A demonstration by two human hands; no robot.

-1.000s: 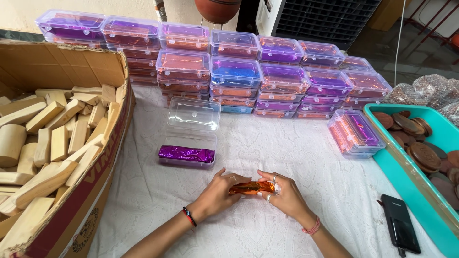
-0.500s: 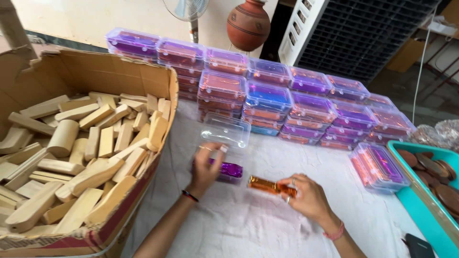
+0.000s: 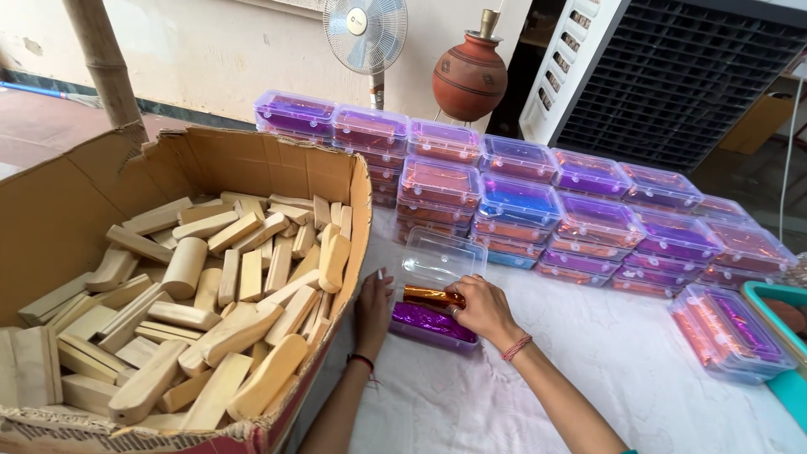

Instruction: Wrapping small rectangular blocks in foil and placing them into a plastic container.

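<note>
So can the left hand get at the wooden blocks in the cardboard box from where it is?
Probably yes. The left hand rests beside the cardboard box, whose top is open, and the wooden blocks are heaped to the rim there.

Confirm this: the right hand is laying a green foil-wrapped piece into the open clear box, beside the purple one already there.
Not quite. The piece under the right hand is orange-gold foil, not green, as the head view shows. The rest holds: it goes into the open clear box beside the purple piece.

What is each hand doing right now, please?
Left hand: open, resting against the side of the clear box.
Right hand: closed on the orange foil piece, placing it in the box beside a purple one.
</note>
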